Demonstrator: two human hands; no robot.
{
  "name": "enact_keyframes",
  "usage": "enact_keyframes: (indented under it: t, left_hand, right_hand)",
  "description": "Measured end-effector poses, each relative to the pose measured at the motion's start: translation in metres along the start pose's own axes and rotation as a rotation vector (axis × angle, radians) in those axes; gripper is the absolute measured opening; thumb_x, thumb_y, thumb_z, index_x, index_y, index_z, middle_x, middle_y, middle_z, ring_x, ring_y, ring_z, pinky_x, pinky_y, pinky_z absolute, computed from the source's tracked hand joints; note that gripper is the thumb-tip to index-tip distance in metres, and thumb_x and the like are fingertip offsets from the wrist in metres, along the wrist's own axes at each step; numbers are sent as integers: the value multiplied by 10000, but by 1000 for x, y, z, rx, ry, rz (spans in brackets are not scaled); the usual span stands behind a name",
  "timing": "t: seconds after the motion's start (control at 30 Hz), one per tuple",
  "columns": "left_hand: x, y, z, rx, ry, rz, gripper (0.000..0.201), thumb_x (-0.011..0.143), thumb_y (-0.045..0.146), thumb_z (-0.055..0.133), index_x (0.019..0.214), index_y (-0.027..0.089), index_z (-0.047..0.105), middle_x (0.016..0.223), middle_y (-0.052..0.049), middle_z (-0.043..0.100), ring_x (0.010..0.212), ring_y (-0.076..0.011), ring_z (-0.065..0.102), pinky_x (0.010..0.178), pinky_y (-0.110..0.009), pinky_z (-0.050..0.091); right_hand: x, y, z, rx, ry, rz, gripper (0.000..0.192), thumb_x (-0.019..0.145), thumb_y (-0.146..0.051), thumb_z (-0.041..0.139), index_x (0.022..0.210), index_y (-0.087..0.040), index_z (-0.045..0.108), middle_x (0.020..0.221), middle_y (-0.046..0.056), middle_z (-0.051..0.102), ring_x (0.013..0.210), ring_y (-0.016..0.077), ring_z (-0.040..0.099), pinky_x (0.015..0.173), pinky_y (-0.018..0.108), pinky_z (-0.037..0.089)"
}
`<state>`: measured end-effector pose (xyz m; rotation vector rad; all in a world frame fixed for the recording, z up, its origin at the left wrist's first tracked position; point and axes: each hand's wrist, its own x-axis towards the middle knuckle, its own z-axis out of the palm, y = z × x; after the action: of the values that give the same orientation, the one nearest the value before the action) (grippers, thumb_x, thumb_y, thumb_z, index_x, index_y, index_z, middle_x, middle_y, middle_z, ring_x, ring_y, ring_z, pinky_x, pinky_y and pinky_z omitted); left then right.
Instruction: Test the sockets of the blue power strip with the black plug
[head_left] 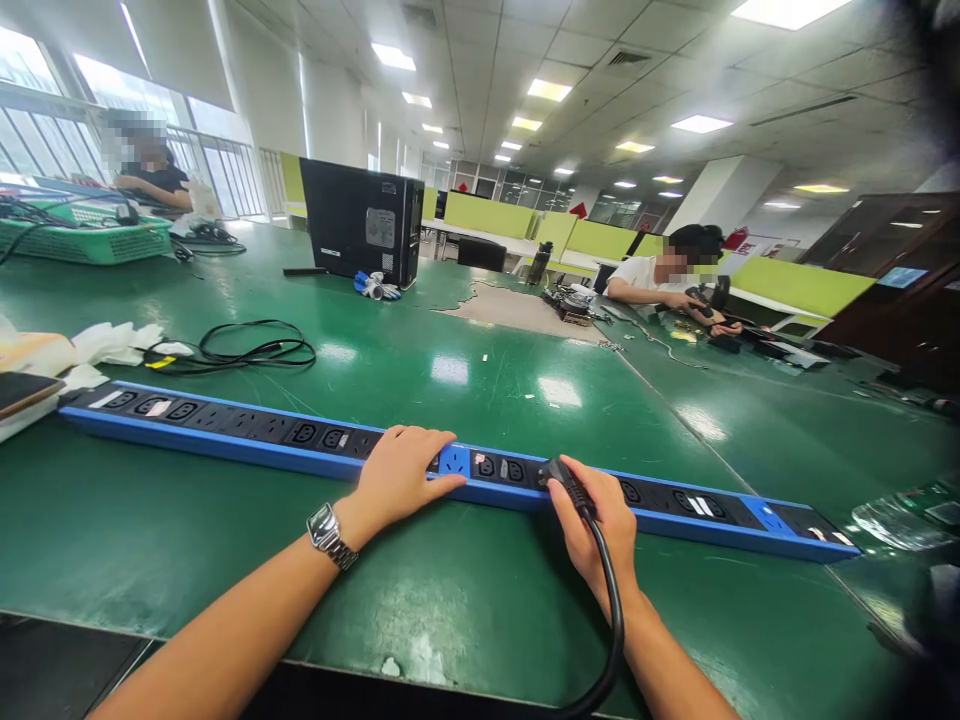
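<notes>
A long blue-edged power strip (247,452) with black and blue sockets lies across the green tabletop. My left hand (401,468), wearing a metal-band watch (327,530), grips the strip left of its middle, fingers over the far edge and thumb along the near side. Between the thumb and fingers of my right hand (604,520) is a black power plug (564,482), held at a socket right of the middle. Its contact face is hidden, so how deep it sits I cannot tell. From the plug a thick black cable (613,610) curves down toward me.
A black computer case (352,220) stands beyond the strip, with blue-and-white gloves (375,287) before it. A coiled black cable (259,345) lies left, near a green basket (112,240). One person (637,280) works at the far right; another (154,180) sits far left.
</notes>
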<state>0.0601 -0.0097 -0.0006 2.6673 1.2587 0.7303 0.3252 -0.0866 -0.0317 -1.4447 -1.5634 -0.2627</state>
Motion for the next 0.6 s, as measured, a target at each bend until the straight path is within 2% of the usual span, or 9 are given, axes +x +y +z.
enact_keyframes:
  t: [0.17, 0.33, 0.5, 0.6]
  left_hand:
    - [0, 0, 0, -7, -6, -3, 512, 855, 538, 612, 1254, 219, 579, 1214, -72, 677, 1097, -252, 615, 990, -432, 420]
    - [0, 0, 0, 0, -1, 4, 511, 858, 542, 606, 1258, 227, 574, 1213, -70, 678, 1096, -251, 616, 986, -429, 420]
    - [0, 0, -1, -1, -10, 6, 506, 857, 536, 611, 1253, 224, 575, 1213, -72, 677, 1096, -250, 617, 988, -429, 420]
    - [0, 0, -1, 0, -7, 8, 503, 859, 534, 609, 1255, 225, 572, 1210, -72, 678, 1095, -248, 617, 986, -425, 420]
  right_hand:
    - [0, 0, 0, -21, 49, 91, 333, 850, -449, 598, 1055, -198, 674, 992, 92, 704, 913, 242, 627, 852, 419, 503]
    - [0, 1, -1, 16, 38, 84, 326, 837, -455, 607, 1027, -200, 677, 972, 85, 702, 892, 231, 627, 831, 403, 506]
    - [0, 1, -1, 24, 61, 161, 344, 820, -477, 608, 995, -188, 674, 947, 88, 697, 864, 235, 629, 819, 407, 503]
    - [0, 2, -1, 23, 57, 157, 330, 822, -471, 602, 987, -193, 668, 956, 85, 698, 891, 239, 624, 837, 412, 495]
